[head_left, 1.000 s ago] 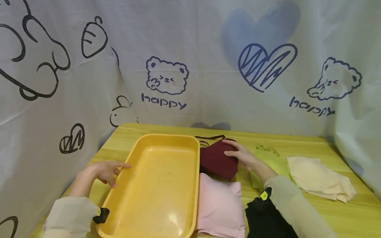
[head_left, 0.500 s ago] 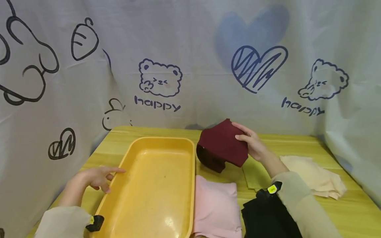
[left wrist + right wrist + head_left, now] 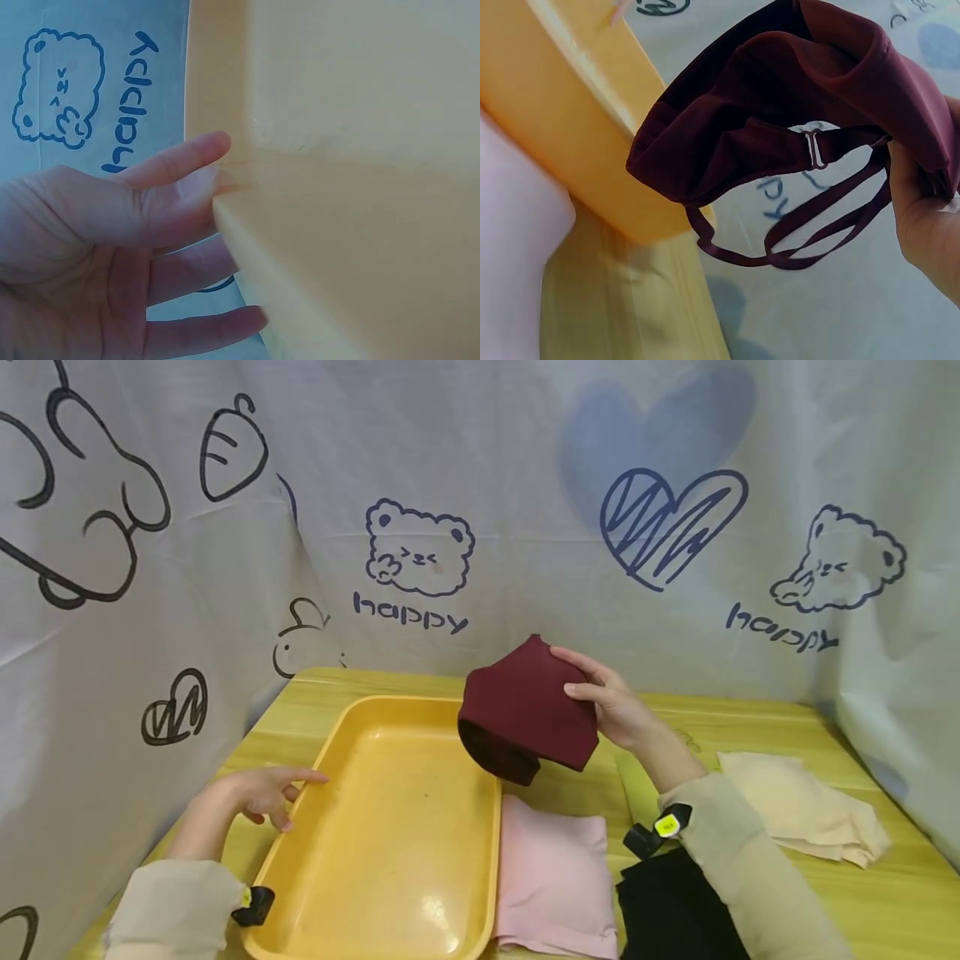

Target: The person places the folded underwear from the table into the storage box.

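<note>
Loosely, smooth maroon fabric (image 3: 528, 702) trails thin straps (image 3: 784, 261).

"happy" (image 3: 410, 612) twice on white backdrop (image 3: 540, 585)

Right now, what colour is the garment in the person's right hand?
The garment is plain dark maroon, showing best in the head view.

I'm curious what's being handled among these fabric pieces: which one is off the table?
The maroon piece, held up by the right hand; the pink piece, black piece, green piece and cream piece all lie on the table.
</note>
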Demonstrator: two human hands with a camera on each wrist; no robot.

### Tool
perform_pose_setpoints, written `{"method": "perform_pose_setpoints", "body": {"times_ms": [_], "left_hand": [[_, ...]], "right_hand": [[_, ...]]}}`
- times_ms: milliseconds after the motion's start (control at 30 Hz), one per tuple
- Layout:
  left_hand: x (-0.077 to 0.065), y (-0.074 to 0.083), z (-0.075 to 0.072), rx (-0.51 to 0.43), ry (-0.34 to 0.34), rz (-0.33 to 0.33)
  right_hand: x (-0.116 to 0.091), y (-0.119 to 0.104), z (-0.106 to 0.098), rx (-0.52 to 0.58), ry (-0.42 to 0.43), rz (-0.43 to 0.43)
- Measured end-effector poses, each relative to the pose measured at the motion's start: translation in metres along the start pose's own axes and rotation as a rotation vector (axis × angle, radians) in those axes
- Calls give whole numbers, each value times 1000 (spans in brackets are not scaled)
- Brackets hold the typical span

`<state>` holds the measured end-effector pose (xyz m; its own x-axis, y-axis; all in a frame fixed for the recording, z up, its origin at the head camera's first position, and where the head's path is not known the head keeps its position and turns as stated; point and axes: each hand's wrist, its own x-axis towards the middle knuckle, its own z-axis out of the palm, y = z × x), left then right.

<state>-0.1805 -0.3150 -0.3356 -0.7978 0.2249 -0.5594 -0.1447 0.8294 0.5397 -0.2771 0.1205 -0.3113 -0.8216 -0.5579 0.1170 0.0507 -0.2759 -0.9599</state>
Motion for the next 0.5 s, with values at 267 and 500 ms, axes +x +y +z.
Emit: {"method": "perform_pose_setpoints", "body": {"times_ms": [267, 500], "left_hand": [[-2, -1, 0, -10, 11, -1], [-2, 1, -1, -12, 10, 0]], "right_hand": [[19, 11, 21, -31, -66, 15], [31, 26, 31, -52, -91, 47]]}}
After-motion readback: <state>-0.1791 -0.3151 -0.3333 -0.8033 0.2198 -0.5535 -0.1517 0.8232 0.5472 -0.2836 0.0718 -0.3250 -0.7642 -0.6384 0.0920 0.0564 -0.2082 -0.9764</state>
